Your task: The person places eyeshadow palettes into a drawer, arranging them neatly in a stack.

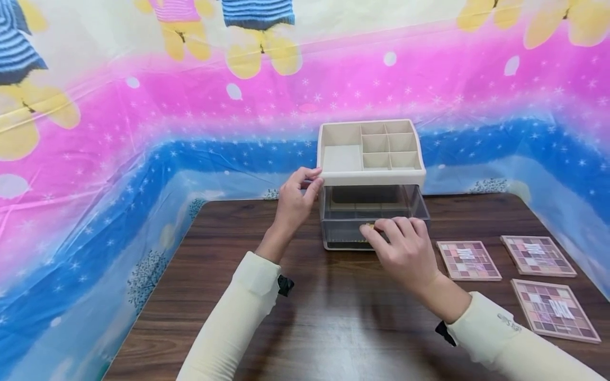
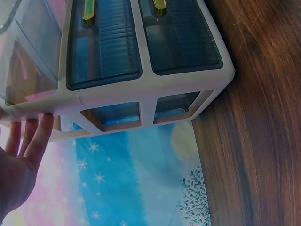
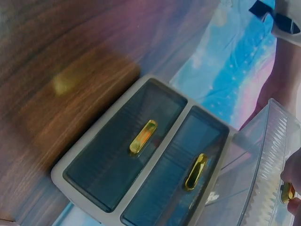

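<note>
A cream organizer [image 1: 370, 174] with smoky see-through drawers stands near the table's back edge. Its upper drawer [image 1: 343, 230] is pulled forward, with dividers visible inside. In the head view my right hand [image 1: 407, 248] pinches that drawer's small gold handle [image 1: 370, 226]; the right wrist view shows only fingertips on it, at the edge. My left hand [image 1: 295, 203] touches the organizer's upper left side. From the left wrist, its fingers [image 2: 40, 141] look fairly straight against the side frame. Two lower drawers [image 3: 124, 146] with gold handles are closed in the right wrist view.
To the right, three flat palettes lie on the brown wooden table [image 1: 305, 317]: one near the organizer [image 1: 469, 261], one farther right [image 1: 538, 256], one closer to me [image 1: 555, 311]. The organizer's top has several compartments [image 1: 388, 143]. Patterned cloth [image 1: 238, 153] hangs behind.
</note>
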`<state>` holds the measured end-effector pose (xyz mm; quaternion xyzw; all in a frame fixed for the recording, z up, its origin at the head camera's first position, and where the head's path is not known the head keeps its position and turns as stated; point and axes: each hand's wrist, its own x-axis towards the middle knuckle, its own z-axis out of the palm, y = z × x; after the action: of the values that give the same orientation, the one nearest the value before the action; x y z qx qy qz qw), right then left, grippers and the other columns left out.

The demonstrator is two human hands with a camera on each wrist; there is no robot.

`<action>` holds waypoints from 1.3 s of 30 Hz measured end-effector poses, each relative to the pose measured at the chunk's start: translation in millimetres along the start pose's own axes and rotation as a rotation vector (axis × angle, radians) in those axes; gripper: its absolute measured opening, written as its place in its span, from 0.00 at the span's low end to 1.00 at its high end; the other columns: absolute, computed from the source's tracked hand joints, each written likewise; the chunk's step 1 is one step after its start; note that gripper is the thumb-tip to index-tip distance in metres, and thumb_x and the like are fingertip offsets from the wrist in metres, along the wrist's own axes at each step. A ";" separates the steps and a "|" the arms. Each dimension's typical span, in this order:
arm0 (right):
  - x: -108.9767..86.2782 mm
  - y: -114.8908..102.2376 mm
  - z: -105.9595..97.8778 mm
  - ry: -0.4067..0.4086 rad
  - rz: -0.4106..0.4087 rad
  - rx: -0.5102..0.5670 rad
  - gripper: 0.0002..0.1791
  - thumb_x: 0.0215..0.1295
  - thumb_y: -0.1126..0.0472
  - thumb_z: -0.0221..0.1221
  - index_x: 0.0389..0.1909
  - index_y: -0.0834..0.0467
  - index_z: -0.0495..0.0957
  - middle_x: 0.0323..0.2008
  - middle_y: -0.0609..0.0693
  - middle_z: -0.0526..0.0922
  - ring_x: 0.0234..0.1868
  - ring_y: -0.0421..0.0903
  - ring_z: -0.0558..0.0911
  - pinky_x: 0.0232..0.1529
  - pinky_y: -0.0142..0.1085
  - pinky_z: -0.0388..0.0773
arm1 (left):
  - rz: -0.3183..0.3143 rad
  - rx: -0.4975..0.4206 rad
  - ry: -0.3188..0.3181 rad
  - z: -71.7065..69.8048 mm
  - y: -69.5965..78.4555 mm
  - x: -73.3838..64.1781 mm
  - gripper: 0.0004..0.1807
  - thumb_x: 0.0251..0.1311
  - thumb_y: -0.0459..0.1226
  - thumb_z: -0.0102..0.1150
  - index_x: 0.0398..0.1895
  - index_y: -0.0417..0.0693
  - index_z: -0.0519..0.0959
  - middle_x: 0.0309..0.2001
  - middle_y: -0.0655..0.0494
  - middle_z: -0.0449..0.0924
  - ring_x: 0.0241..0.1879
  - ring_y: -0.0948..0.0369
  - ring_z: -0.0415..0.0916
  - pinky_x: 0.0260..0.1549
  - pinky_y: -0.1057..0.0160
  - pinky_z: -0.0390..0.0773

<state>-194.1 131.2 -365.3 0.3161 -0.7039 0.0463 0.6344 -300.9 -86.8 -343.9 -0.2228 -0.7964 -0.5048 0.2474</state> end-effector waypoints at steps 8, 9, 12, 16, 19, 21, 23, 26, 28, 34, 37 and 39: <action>-1.7 -10.7 -11.2 0.009 0.005 0.004 0.11 0.70 0.69 0.56 0.31 0.57 0.85 0.28 0.53 0.81 0.26 0.54 0.76 0.29 0.48 0.68 | 0.008 0.022 0.002 -0.3 0.8 -0.2 0.12 0.71 0.37 0.61 0.53 0.42 0.82 0.51 0.44 0.85 0.41 0.50 0.86 0.34 0.61 0.90; -2.1 -11.3 -11.8 0.007 0.008 0.006 0.10 0.69 0.69 0.57 0.31 0.57 0.85 0.28 0.53 0.81 0.26 0.54 0.76 0.29 0.48 0.68 | 0.009 0.022 0.002 -0.3 0.9 -0.3 0.12 0.71 0.37 0.61 0.53 0.42 0.82 0.51 0.44 0.85 0.41 0.51 0.86 0.34 0.60 0.90; -3.5 -12.4 -12.4 -0.006 0.026 0.024 0.09 0.68 0.67 0.58 0.31 0.56 0.85 0.28 0.52 0.82 0.26 0.54 0.76 0.30 0.48 0.68 | 0.003 0.010 0.001 -0.4 0.2 -0.6 0.12 0.71 0.37 0.61 0.53 0.42 0.82 0.51 0.44 0.85 0.41 0.50 0.86 0.35 0.57 0.90; -5.6 -10.6 -15.2 -0.030 0.056 0.079 0.11 0.68 0.65 0.56 0.32 0.56 0.86 0.29 0.53 0.82 0.28 0.55 0.78 0.31 0.49 0.69 | -0.003 -0.005 -0.001 -0.1 -0.5 -0.9 0.12 0.71 0.37 0.61 0.53 0.42 0.82 0.51 0.43 0.85 0.41 0.49 0.86 0.35 0.53 0.90; -5.3 -5.4 -19.0 -0.020 0.113 0.136 0.10 0.65 0.64 0.56 0.31 0.58 0.86 0.29 0.54 0.83 0.29 0.56 0.77 0.30 0.49 0.67 | 0.000 -0.002 -0.001 0.0 -0.7 -1.0 0.12 0.71 0.37 0.61 0.53 0.42 0.82 0.51 0.44 0.85 0.42 0.50 0.86 0.35 0.54 0.90; -4.0 0.8 -23.0 -0.019 0.183 0.167 0.10 0.61 0.62 0.56 0.32 0.59 0.86 0.29 0.55 0.82 0.29 0.57 0.76 0.29 0.48 0.65 | 0.004 0.005 0.000 0.0 -0.4 -0.9 0.12 0.71 0.37 0.61 0.53 0.42 0.82 0.52 0.44 0.85 0.42 0.50 0.86 0.35 0.57 0.90; -3.0 9.6 -28.8 -0.039 0.272 0.195 0.11 0.60 0.60 0.57 0.33 0.60 0.86 0.31 0.57 0.82 0.30 0.58 0.75 0.29 0.47 0.62 | 0.009 0.011 0.001 -0.1 -0.3 -0.7 0.12 0.71 0.37 0.61 0.53 0.42 0.82 0.52 0.45 0.85 0.42 0.51 0.86 0.34 0.60 0.90; -3.0 26.4 -39.6 -0.093 0.432 0.213 0.14 0.60 0.58 0.57 0.37 0.62 0.86 0.34 0.61 0.81 0.32 0.60 0.73 0.33 0.45 0.60 | 0.012 0.015 0.004 -0.1 -0.3 -0.3 0.12 0.70 0.37 0.61 0.53 0.42 0.82 0.52 0.45 0.85 0.42 0.51 0.87 0.34 0.61 0.90; -4.2 38.6 -47.1 -0.128 0.543 0.209 0.15 0.59 0.59 0.58 0.39 0.64 0.85 0.37 0.63 0.81 0.36 0.62 0.74 0.36 0.48 0.61 | 0.013 0.012 0.003 0.0 -0.6 0.2 0.12 0.70 0.37 0.61 0.53 0.42 0.82 0.51 0.44 0.85 0.42 0.50 0.87 0.34 0.60 0.90; -17.5 78.7 -65.2 -0.577 0.920 0.139 0.26 0.63 0.60 0.62 0.61 0.65 0.75 0.58 0.72 0.72 0.57 0.71 0.69 0.52 0.66 0.64 | 0.015 0.000 -0.002 0.1 0.2 0.4 0.12 0.71 0.37 0.61 0.53 0.41 0.82 0.52 0.43 0.85 0.42 0.48 0.86 0.35 0.54 0.90; -35.4 100.4 -66.5 -0.901 1.049 0.097 0.38 0.66 0.52 0.61 0.71 0.67 0.63 0.65 0.78 0.63 0.62 0.78 0.64 0.55 0.72 0.64 | 0.010 0.004 -0.002 0.2 0.4 0.3 0.12 0.71 0.36 0.61 0.53 0.42 0.82 0.53 0.44 0.85 0.42 0.49 0.86 0.35 0.56 0.90; -52.6 112.1 -65.3 -1.056 1.077 0.084 0.46 0.67 0.44 0.61 0.74 0.70 0.57 0.65 0.82 0.60 0.61 0.81 0.63 0.54 0.74 0.66 | 0.005 0.006 -0.003 0.4 0.7 0.0 0.12 0.70 0.36 0.61 0.53 0.42 0.82 0.52 0.44 0.85 0.42 0.50 0.86 0.35 0.58 0.90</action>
<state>-194.4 271.2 -363.7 -0.0673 -0.9692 0.2190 0.0898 -300.6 -86.2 -343.5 -0.2247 -0.7977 -0.5015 0.2482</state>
